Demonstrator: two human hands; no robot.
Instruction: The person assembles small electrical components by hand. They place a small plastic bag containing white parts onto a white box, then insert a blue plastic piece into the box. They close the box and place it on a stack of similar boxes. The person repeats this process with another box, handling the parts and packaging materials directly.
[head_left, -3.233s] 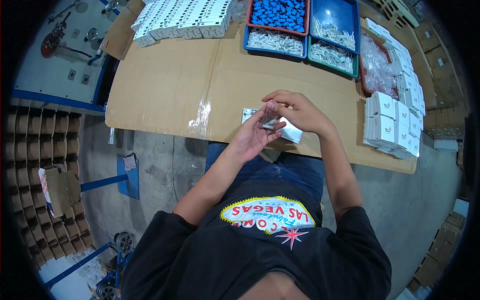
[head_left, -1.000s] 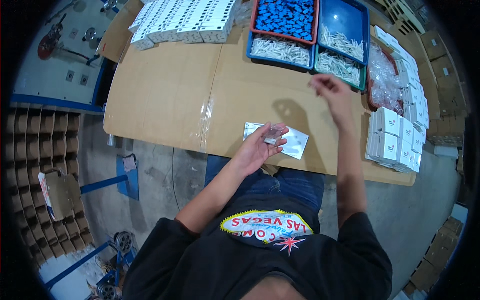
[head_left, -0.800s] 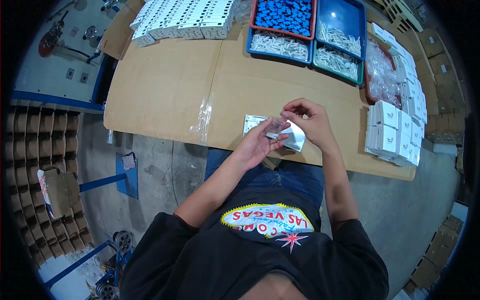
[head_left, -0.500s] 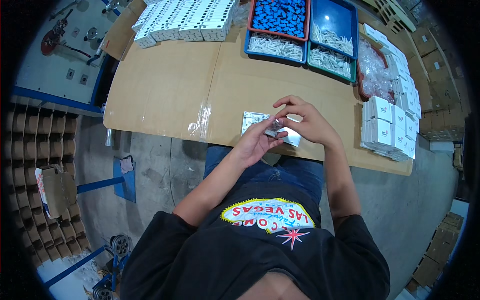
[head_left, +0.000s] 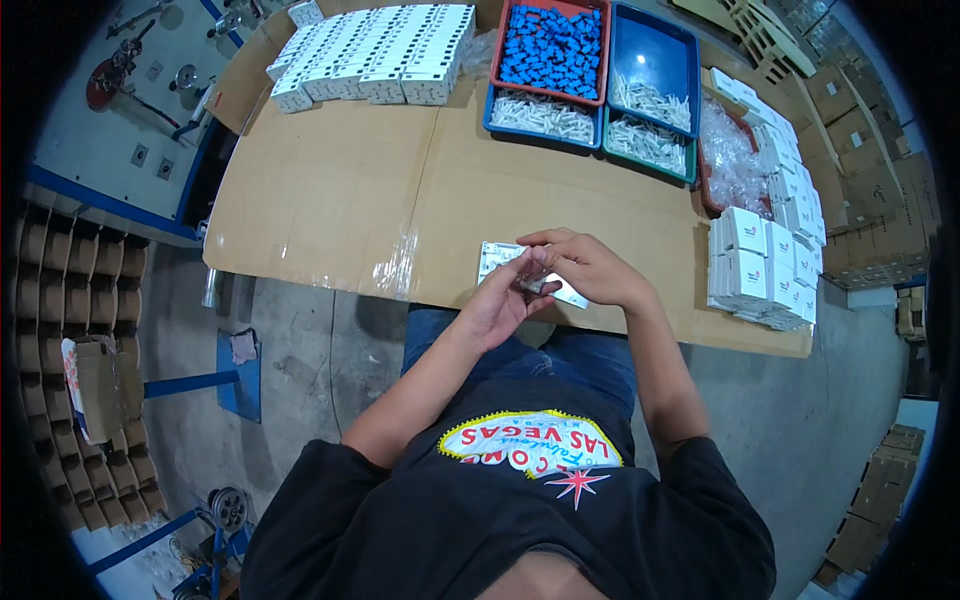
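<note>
Both hands meet above the near edge of the cardboard-covered table. My left hand (head_left: 497, 303) is palm up, its fingers curled around a small shiny item that looks like clear plastic and is mostly hidden. Coming over from the right, my right hand (head_left: 598, 270) pinches at the same item, its fingertips touching those of the left. Beneath them lies a flat white box (head_left: 494, 256) with small printing, its middle covered by my hands.
Rows of white boxes (head_left: 375, 50) stand at the far left. Trays hold blue parts (head_left: 553, 50) and white plugs (head_left: 545, 116); a blue tray (head_left: 655, 45) sits beside them. Clear plastic bags (head_left: 728, 150) fill a red tray. Stacked white boxes (head_left: 745, 275) line the right edge.
My right hand has closed in on the left, its fingers now lower and more together over the small item. The whole view has shifted slightly.
</note>
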